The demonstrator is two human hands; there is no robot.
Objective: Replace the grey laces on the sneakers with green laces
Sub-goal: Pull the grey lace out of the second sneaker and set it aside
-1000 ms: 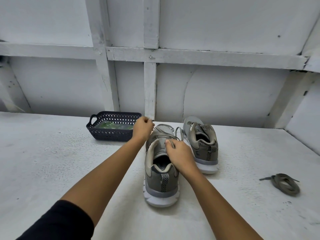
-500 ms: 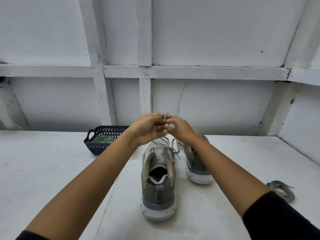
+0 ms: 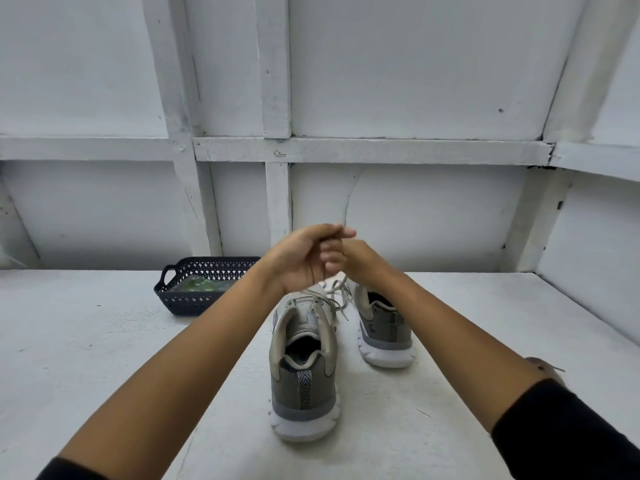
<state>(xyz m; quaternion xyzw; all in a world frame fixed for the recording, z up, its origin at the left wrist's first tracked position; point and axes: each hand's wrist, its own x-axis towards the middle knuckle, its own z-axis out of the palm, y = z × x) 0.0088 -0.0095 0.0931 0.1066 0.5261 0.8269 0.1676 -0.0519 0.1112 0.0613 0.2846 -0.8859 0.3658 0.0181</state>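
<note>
As hands (image 3: pixel 302 261) meet aloft, clasped, gripping lace (image 3: pixel 337 287)

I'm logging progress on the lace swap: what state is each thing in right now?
near sneaker: upright, lacing loosened.
grey lace: strands lifted toward the hands.
left hand: raised, fingers curled in a grip on the grey lace.
right hand: raised against the left, pinching the same lace.
far sneaker: upright, lacing hidden.
basket: on the table, holding green laces.
loose lace: on the table, mostly behind the right arm.
</note>
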